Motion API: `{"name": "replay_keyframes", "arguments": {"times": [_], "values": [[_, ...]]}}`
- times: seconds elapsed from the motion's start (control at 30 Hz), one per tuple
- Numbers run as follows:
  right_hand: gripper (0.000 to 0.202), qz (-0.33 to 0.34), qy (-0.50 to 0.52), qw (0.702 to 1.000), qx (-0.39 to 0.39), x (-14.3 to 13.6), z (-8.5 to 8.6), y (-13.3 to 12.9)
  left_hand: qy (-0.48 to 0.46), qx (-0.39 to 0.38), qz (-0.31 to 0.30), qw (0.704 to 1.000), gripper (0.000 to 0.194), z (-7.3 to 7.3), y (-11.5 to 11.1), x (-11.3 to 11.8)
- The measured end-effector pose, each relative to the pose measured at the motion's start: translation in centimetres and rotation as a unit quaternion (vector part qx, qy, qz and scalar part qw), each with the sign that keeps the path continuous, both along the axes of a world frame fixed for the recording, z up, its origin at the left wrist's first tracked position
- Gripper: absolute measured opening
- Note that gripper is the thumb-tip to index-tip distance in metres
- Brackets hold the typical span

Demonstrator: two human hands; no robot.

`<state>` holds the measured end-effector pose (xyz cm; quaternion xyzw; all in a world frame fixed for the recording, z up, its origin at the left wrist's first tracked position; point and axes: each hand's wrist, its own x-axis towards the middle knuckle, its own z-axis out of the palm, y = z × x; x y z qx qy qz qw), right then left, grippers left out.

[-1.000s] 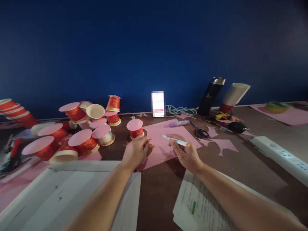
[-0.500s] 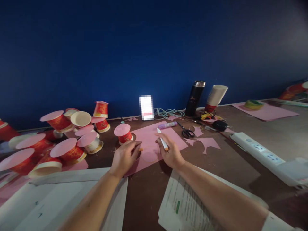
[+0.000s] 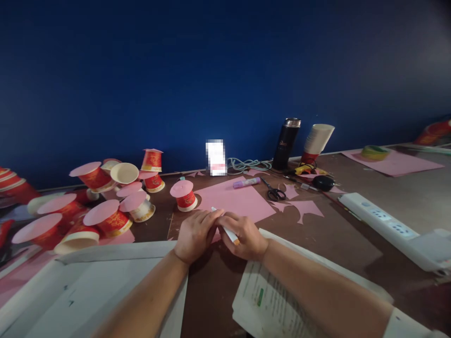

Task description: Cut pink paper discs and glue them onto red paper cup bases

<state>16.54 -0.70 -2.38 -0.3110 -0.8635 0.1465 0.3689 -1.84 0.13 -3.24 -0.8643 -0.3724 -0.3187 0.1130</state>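
Closely, the fingers of the right hand [image 3: 246,238] curl around a white pen [image 3: 230,234], its orange end toward the wearer, while the left hand's [image 3: 197,235] bent fingers meet them at its far end; whether they pinch anything is hidden. Both hands cover the near part of a pink sheet [image 3: 236,197] on the brown table [image 3: 207,286]. A red cup [image 3: 186,201] topped with a pink disc stands just beyond the left hand, by the sheet's left edge. A purple tube [image 3: 246,183] lies across the far edge, with scissors [image 3: 275,192] and pink scraps [image 3: 306,209] to the right. Disc-topped cups [image 3: 109,220] crowd the left; printed pages [image 3: 268,300] lie under the right forearm.
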Motion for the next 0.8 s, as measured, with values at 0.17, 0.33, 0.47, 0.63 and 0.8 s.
{"name": "replay_keyframes", "arguments": {"times": [0.17, 0.33, 0.47, 0.63, 0.8], "values": [[0.049, -0.041, -0.063, 0.997, -0.007, 1.6, 1.9, 0.0, 0.0, -0.011, 0.035, 0.999, 0.021, -0.7, 0.6, -0.2], [0.022, -0.235, 0.03, 0.97, 0.052, 8.0, 6.5, 4.0, 0.006, -0.019, 0.028, 0.999, 0.021, -0.6, 0.8, -0.2], [0.025, -0.461, 0.058, 0.883, 0.065, 16.5, 10.6, 10.7, -0.007, -0.031, 0.005, 0.999, 0.024, -0.7, 1.2, -0.2], [0.04, -0.627, -0.091, 0.774, -0.016, 25.6, 13.5, 18.1, 0.019, -0.016, -0.019, 1.0, 0.025, -0.6, 1.5, 0.0], [0.044, -0.628, -0.156, 0.759, -0.064, 28.5, 14.6, 21.5, 0.028, -0.02, -0.03, 0.999, 0.025, -0.4, 1.5, -0.1]]}}
